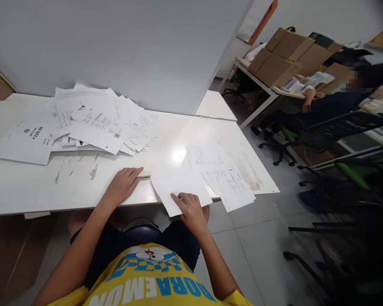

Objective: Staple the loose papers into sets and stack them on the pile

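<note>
Head view: left hand (pixel 124 183) flat by one small block (pixel 145 174), right hand (pixel 189 208) pinching one sheet (pixel 178 187).

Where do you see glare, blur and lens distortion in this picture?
Head view: a bright glare patch on the table beyond the sheet; the paper pile print is too soft to read fully; the table edge bows, a wide-lens effect; the right side falls dark.

Overhead light fell evenly on my worktop (pixel 25 191), with a bright glare patch (pixel 178 155) on its glossy white surface. Shadows under my hands were soft and faint. The right side of the view was dim and murky. Straight edges bowed toward the frame borders; fine print on the papers (pixel 92 123) was unreadable.
</note>
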The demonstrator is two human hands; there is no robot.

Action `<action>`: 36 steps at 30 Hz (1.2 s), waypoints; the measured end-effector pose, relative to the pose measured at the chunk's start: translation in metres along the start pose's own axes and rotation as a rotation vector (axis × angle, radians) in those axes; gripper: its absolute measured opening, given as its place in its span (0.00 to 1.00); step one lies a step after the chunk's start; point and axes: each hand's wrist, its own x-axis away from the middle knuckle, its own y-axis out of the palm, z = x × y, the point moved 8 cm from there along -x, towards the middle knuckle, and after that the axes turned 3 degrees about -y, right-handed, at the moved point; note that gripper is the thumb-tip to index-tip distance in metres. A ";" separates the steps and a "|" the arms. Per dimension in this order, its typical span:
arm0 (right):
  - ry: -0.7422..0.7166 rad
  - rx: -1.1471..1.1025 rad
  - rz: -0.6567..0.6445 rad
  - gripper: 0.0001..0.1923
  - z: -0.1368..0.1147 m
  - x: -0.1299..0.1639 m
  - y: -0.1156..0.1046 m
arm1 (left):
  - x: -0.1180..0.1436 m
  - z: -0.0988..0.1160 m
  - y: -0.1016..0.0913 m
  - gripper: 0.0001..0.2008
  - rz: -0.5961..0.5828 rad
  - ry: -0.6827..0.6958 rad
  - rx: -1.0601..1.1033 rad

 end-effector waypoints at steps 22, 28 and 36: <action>0.132 -0.095 -0.105 0.40 -0.028 -0.033 0.021 | -0.001 0.019 0.005 0.25 -0.028 0.184 -0.012; 0.010 -0.141 -0.073 0.28 -0.029 -0.038 0.006 | 0.002 0.025 0.005 0.26 -0.006 0.197 -0.038; 0.036 -0.315 0.246 0.18 0.003 -0.022 -0.063 | 0.010 0.026 0.002 0.28 0.048 0.226 -0.033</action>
